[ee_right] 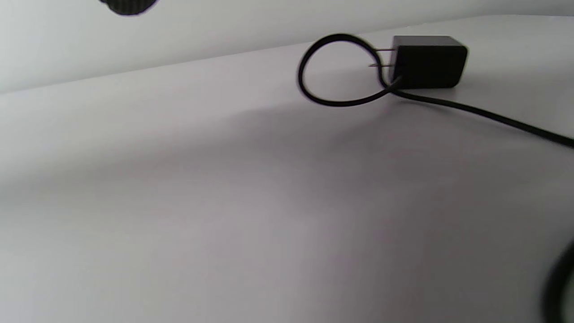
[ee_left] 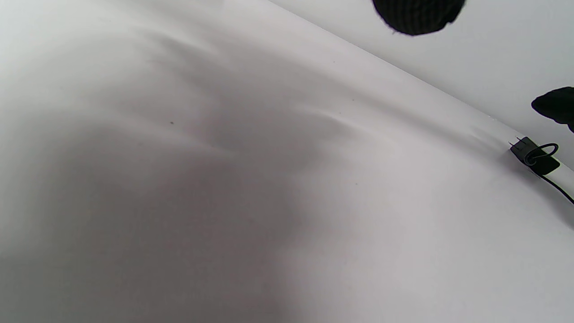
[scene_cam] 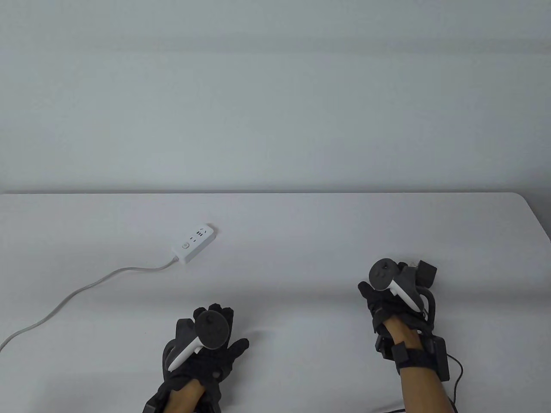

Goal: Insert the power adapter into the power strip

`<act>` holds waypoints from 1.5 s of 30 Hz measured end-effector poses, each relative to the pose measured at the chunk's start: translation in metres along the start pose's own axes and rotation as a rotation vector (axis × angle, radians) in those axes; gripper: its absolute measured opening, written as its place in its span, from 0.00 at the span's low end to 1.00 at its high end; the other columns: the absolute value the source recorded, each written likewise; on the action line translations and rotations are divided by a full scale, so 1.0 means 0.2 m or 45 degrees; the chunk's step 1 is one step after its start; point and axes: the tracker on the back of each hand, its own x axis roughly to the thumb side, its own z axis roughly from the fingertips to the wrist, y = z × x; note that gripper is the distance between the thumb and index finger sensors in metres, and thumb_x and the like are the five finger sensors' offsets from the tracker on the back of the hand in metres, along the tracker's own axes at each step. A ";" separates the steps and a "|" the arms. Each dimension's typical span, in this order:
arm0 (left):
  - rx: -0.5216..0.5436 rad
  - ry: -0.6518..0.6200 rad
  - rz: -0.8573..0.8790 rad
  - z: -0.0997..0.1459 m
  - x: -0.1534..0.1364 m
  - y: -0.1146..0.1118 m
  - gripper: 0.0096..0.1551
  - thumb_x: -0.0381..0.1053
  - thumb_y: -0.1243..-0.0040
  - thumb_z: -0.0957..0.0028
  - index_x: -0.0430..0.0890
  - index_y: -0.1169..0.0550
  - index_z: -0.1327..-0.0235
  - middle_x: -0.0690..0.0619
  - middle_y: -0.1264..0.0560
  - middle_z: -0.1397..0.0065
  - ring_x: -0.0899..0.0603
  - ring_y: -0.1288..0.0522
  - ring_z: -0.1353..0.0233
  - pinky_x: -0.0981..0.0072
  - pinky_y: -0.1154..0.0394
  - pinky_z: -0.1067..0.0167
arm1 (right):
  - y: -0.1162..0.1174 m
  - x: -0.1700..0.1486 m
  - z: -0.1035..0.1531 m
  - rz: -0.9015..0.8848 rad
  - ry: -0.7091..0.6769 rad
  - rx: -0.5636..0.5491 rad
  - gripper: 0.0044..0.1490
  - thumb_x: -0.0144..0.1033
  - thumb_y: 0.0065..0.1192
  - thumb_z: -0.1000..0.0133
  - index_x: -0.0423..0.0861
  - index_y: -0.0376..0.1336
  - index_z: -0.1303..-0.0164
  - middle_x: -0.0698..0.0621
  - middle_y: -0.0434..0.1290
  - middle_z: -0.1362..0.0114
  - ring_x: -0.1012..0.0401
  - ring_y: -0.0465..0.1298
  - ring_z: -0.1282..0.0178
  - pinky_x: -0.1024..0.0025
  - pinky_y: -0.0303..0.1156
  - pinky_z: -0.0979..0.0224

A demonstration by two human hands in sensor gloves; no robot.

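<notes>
The white power strip (scene_cam: 193,243) lies at the table's left middle, its sockets facing up and its white cord (scene_cam: 86,288) running off to the left. The black power adapter (scene_cam: 427,273) lies on the table just beyond my right hand (scene_cam: 379,297), apart from it. In the right wrist view the adapter (ee_right: 428,62) lies free with its prongs pointing left and its black cable (ee_right: 341,101) looped beside it. My right hand holds nothing. My left hand (scene_cam: 224,327) rests near the front edge with fingers spread, empty. The adapter also shows far off in the left wrist view (ee_left: 533,157).
The white table (scene_cam: 301,223) ends at a grey wall behind and a rounded corner (scene_cam: 525,206) at the right. A black cable (scene_cam: 457,374) trails by my right wrist near the front edge.
</notes>
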 end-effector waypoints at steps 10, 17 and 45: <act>-0.039 0.019 -0.005 0.00 0.00 -0.01 0.52 0.70 0.57 0.47 0.51 0.55 0.14 0.44 0.62 0.11 0.30 0.68 0.14 0.31 0.62 0.24 | -0.12 -0.20 -0.16 -0.078 0.238 0.035 0.61 0.61 0.39 0.39 0.29 0.26 0.19 0.25 0.31 0.16 0.30 0.35 0.19 0.32 0.39 0.24; -0.047 0.017 -0.003 0.01 0.01 0.00 0.52 0.70 0.57 0.47 0.51 0.55 0.14 0.44 0.62 0.11 0.30 0.68 0.14 0.31 0.62 0.24 | -0.13 -0.31 -0.26 -0.129 0.380 0.112 0.61 0.63 0.37 0.38 0.30 0.25 0.19 0.26 0.30 0.16 0.31 0.33 0.18 0.34 0.38 0.22; -0.076 0.023 -0.021 0.01 0.03 -0.01 0.52 0.70 0.57 0.47 0.50 0.55 0.14 0.44 0.62 0.11 0.29 0.68 0.14 0.30 0.62 0.24 | 0.03 -0.43 -0.41 -0.021 0.681 0.144 0.51 0.58 0.46 0.36 0.34 0.39 0.17 0.33 0.45 0.14 0.38 0.51 0.14 0.34 0.51 0.20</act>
